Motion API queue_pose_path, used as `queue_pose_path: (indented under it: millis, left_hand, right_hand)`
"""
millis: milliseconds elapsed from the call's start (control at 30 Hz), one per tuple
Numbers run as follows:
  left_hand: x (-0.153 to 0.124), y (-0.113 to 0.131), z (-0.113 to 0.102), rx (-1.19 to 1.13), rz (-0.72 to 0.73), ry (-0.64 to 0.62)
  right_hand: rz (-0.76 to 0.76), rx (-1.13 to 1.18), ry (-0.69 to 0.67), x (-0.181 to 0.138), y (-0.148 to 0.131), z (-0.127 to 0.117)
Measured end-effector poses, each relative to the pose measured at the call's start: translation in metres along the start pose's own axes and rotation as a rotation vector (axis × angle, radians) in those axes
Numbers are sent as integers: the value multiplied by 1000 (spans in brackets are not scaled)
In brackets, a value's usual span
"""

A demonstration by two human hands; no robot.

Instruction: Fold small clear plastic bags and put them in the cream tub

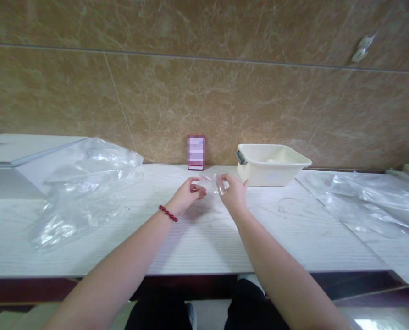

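Note:
Between my two hands, just above the white table, is a small clear plastic bag (209,184). My left hand (187,195) has its fingers curled at the bag's left edge, with a red bead bracelet (168,214) on the wrist. Thumb and fingers of my right hand (234,193) are pinched on the right side of the bag, where a shiny clear part shows. What lies inside the bag, if anything, is too small to make out. Beyond the hands, a phone (196,152) leans upright against the wall.
A cream plastic bin (266,176) with a grey latch stands right of my hands by the wall. Large clear plastic sheeting (84,197) lies at left beside a white box (29,156). More clear plastic (366,201) covers the table (204,252) at right.

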State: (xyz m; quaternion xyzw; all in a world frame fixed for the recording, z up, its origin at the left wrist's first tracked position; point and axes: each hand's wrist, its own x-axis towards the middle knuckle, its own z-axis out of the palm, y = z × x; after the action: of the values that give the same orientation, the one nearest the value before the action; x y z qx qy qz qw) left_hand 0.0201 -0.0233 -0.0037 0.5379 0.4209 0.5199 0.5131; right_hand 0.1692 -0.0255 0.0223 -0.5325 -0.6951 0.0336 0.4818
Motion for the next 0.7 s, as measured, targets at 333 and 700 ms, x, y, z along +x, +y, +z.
queue_pose_path:
  millis: [333, 700]
  left_hand:
    - [6, 8, -17, 159, 126, 162]
    - [6, 14, -29, 264, 155, 64]
  right_hand:
    - [137, 153, -83, 4, 3, 0]
    - [278, 390, -24, 8, 13, 9]
